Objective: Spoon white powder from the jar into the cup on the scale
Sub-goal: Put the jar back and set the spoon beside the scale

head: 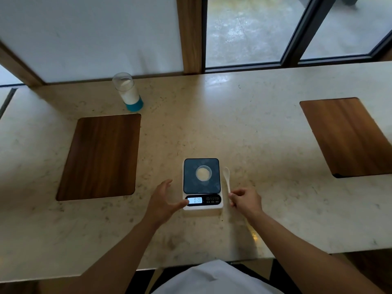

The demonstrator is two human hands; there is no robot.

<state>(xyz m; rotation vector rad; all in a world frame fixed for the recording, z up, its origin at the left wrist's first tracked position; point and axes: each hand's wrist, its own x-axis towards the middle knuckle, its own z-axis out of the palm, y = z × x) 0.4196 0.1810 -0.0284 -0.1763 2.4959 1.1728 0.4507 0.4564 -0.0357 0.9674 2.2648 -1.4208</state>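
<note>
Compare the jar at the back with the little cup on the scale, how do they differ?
The jar is tall, with a blue base; the cup is low and small, without a coloured base. The jar stands on the counter far back by the wall, out of the hands' reach; the cup sits centred on the scale, between the left hand and right hand. The jar's powder looks white; the cup's contents look yellowish. Both appear clear, upright and lidless.

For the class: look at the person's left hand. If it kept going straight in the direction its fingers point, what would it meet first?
The left hand points right, toward the scale. Its fingertips are already at the scale's front left corner, beside the lit display, so it would meet the scale first. Actual contact is unclear.
</note>
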